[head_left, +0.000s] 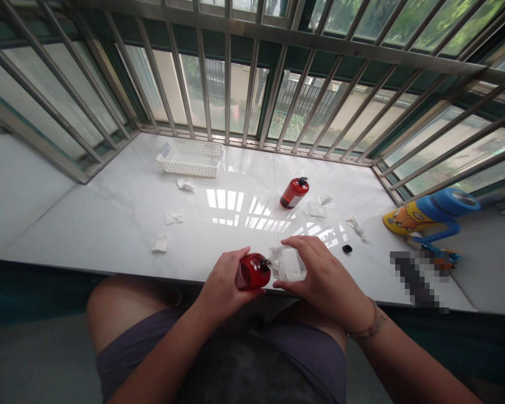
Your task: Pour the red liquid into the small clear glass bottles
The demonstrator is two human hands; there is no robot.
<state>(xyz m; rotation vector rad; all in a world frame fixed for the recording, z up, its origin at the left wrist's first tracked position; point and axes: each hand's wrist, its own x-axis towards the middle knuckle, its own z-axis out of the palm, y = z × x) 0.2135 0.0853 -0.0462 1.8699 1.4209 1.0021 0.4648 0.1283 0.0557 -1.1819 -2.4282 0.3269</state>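
My left hand (226, 283) is wrapped round a red bottle (256, 271), which is tilted with its neck toward the right. In my right hand (320, 269) is a clear square bottle (289, 264), lying over sideways with its ribbed neck against the mouth of the red one. The two necks meet just above the front edge of the white counter (122, 224). Whether liquid passes between them I cannot tell. A small black cap (347, 248) lies to the right of my right hand.
Farther back stands another red bottle (294, 193) with a black top, beside small clear plastic pieces (318, 210). A white basket (190, 159) is near the barred window. Crumpled tissues (174, 216) lie at left, another tissue (355, 227) at right. A blue-and-yellow flask (429, 210) is far right.
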